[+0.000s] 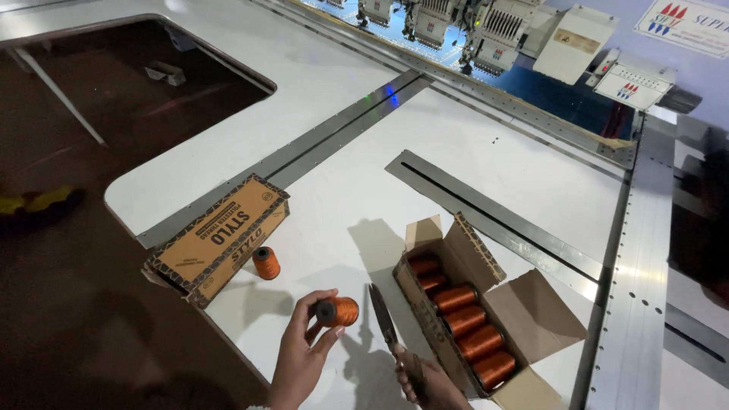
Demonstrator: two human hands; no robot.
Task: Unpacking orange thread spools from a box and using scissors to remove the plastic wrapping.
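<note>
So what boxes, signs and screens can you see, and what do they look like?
Closed box: long brown cardboard with dark patterned edges, at the table's left edge.
Open box: brown cardboard, flaps up, on the right, with a row of orange thread spools inside.
Control panel: white, slanted, top right on the machine.
Wall sign: white with red marks, top right corner.

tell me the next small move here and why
Probably bring the scissors in the right hand over to the orange spool that the left hand holds up. The blades point up right beside it, apart from it, and the open box still holds a row of spools.
</note>
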